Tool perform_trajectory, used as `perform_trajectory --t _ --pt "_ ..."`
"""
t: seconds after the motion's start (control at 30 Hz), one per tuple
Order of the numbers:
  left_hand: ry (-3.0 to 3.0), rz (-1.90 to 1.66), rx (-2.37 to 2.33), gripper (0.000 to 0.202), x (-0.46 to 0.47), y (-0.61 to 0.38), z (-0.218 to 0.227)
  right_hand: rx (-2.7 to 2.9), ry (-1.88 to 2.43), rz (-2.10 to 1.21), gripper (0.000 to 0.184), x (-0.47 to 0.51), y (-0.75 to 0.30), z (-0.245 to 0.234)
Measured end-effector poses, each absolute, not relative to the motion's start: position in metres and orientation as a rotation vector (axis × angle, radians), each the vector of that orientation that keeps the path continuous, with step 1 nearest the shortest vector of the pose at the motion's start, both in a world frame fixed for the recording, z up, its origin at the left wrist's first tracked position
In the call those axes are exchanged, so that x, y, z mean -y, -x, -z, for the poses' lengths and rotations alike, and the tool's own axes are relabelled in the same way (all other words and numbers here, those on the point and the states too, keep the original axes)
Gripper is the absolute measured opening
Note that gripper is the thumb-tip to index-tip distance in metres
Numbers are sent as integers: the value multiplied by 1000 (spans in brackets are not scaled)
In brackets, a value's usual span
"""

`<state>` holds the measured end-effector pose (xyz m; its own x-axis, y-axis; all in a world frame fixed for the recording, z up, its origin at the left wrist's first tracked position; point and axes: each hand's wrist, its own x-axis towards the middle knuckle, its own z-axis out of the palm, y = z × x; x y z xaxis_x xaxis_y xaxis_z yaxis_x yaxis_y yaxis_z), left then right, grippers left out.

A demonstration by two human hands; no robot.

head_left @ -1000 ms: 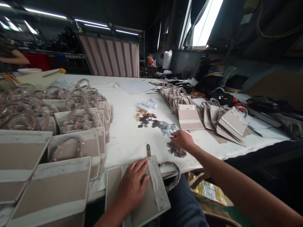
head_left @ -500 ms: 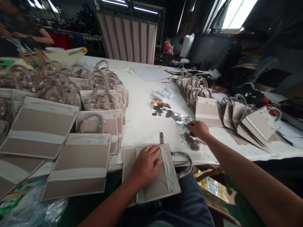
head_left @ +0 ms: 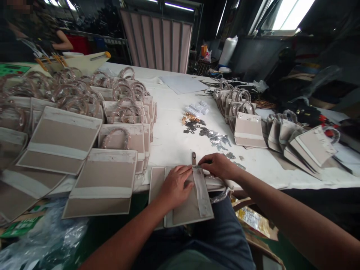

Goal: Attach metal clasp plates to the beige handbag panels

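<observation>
Left hand (head_left: 176, 187) flat on handbag panel (head_left: 184, 210) over the lap, right hand (head_left: 218, 167) at its top edge. Stacked handbag panels (head_left: 104, 183) left of hands; metal clips (head_left: 213, 135) ahead on table (head_left: 165, 150); handled bags (head_left: 249, 129) ahead-right.

Right hand (head_left: 218, 166) off the table (head_left: 168, 150), now on the bag strap (head_left: 201, 191) (top end)

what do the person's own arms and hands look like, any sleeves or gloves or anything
Both forearms are bare, with no sleeves in view. The left hand and right hand wear no gloves, and no watch or ring shows. Below them are blue jeans.
</observation>
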<state>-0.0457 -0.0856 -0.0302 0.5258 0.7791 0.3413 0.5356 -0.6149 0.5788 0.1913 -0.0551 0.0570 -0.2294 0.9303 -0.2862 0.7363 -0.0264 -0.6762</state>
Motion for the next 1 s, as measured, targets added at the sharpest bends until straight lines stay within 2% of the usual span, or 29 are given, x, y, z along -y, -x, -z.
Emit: perform_trajectory --t 0.2,0.47,0.53,0.67,0.83,1.0 --pt "-2351 -838 -1076 52 85 45 29 2094 1794 -995 27 56 -172 -35" --pt "-2303 -888 -1056 56 82 45 35 2181 1869 -798 25 61 -167 -36" --pt "-2293 -912 -1036 56 82 44 36 2184 1936 -704 23 64 -165 -35" --pt "-2285 -923 -1036 45 82 43 33 2285 1959 -425 21 75 -163 -33" --pt "-2280 -893 -1125 56 84 38 29 2370 1890 -402 27 88 -170 -31" --pt "-2303 -896 -1128 59 84 36 31 2322 1781 -529 47 100 -182 -28"
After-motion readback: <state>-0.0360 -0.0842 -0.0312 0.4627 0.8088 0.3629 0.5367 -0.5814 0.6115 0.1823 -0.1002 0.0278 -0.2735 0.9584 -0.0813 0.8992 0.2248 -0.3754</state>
